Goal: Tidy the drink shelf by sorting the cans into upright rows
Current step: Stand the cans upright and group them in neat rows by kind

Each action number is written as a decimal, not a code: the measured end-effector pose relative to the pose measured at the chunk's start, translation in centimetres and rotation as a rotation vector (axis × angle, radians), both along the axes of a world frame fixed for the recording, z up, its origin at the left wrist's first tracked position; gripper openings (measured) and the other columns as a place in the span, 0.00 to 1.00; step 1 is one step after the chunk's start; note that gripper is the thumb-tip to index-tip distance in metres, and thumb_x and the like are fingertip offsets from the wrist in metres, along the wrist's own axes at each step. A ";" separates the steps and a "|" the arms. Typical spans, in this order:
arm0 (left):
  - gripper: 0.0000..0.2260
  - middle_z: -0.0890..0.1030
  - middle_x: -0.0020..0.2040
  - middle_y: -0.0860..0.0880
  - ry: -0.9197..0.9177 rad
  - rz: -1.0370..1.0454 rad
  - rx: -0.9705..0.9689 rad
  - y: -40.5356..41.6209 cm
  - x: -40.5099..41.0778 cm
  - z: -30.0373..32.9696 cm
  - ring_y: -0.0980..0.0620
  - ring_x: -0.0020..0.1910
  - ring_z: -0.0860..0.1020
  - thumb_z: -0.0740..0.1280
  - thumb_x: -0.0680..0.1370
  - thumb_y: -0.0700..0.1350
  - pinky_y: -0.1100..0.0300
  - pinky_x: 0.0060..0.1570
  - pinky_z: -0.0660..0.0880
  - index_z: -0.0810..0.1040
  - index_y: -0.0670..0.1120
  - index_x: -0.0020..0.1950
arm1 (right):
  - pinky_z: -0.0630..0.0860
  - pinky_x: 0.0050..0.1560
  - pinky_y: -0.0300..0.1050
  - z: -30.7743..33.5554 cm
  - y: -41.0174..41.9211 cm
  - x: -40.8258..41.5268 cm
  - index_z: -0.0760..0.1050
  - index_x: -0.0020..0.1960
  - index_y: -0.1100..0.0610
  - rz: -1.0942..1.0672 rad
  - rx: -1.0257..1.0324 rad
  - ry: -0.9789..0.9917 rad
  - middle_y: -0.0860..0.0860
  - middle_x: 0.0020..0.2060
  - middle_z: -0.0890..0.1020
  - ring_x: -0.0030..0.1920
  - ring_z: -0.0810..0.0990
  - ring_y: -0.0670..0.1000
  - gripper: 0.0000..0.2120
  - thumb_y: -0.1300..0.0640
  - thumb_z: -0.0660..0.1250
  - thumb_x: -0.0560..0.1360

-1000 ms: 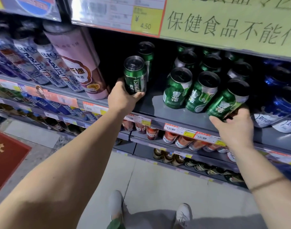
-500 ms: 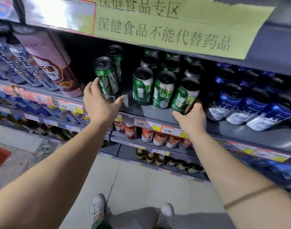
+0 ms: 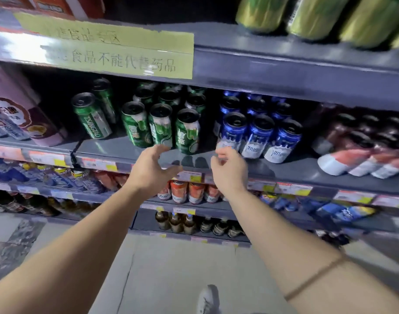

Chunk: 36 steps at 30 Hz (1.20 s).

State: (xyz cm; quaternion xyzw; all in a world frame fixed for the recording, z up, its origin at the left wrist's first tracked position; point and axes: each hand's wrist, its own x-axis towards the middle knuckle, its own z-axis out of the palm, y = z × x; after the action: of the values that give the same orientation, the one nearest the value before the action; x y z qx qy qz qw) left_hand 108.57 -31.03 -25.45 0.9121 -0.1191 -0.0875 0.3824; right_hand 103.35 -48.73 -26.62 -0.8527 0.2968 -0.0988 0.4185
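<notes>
1. Head view: the left hand hovers in front of the shelf edge, fingers spread and curled, holding nothing; its fingertips lie just below the front green cans.
2. The right hand is beside it, fingers loosely curled and empty, its fingertips near the base of the first blue can; whether they touch is unclear.
3. Three green cans stand upright in a front row, with more rows behind them in the dark.
4. A Tsingtao can stands apart to their left, another green can behind it.
5. Blue cans stand in three rows to the right, then pink bottles.
6. A yellow sign hangs on the shelf above.
</notes>
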 end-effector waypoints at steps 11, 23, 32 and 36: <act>0.35 0.70 0.72 0.48 0.048 0.010 -0.185 -12.5 -1.3 -1.6 0.49 0.69 0.70 0.73 0.74 0.51 0.57 0.64 0.69 0.61 0.45 0.75 | 0.70 0.60 0.50 -0.8 -13.6 -4.5 0.65 0.70 0.57 -0.381 -0.162 -0.024 0.56 0.64 0.75 0.63 0.73 0.58 0.33 0.50 0.73 0.69; 0.27 0.78 0.56 0.50 0.022 0.285 -0.179 -17.9 0.2 -3.1 0.53 0.50 0.74 0.76 0.71 0.50 0.61 0.48 0.68 0.70 0.44 0.64 | 0.76 0.53 0.52 -2.2 -18.2 -2.8 0.72 0.58 0.51 -0.031 -0.093 0.067 0.48 0.52 0.82 0.53 0.80 0.54 0.25 0.41 0.73 0.66; 0.30 0.73 0.59 0.41 -0.339 0.440 -0.117 -19.6 -3.6 -3.2 0.42 0.60 0.71 0.77 0.68 0.53 0.48 0.62 0.70 0.70 0.40 0.63 | 0.70 0.58 0.46 -1.5 -18.8 -5.6 0.71 0.65 0.51 0.028 -0.063 -0.077 0.49 0.59 0.79 0.60 0.75 0.51 0.26 0.45 0.72 0.70; 0.21 0.73 0.52 0.49 -0.384 0.069 -0.194 -25.0 -9.1 -2.5 0.48 0.53 0.73 0.75 0.72 0.47 0.51 0.56 0.72 0.73 0.41 0.60 | 0.72 0.51 0.47 -2.8 -22.0 -11.7 0.79 0.50 0.52 -0.132 -0.267 -0.292 0.46 0.46 0.82 0.49 0.78 0.51 0.08 0.52 0.69 0.72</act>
State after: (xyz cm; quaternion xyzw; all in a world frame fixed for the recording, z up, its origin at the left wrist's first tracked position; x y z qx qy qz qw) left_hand 99.46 -56.06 -27.96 0.8744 -0.1665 0.1127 0.4416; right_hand 91.68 -70.72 -29.39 -0.8559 0.2724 -0.2869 0.3330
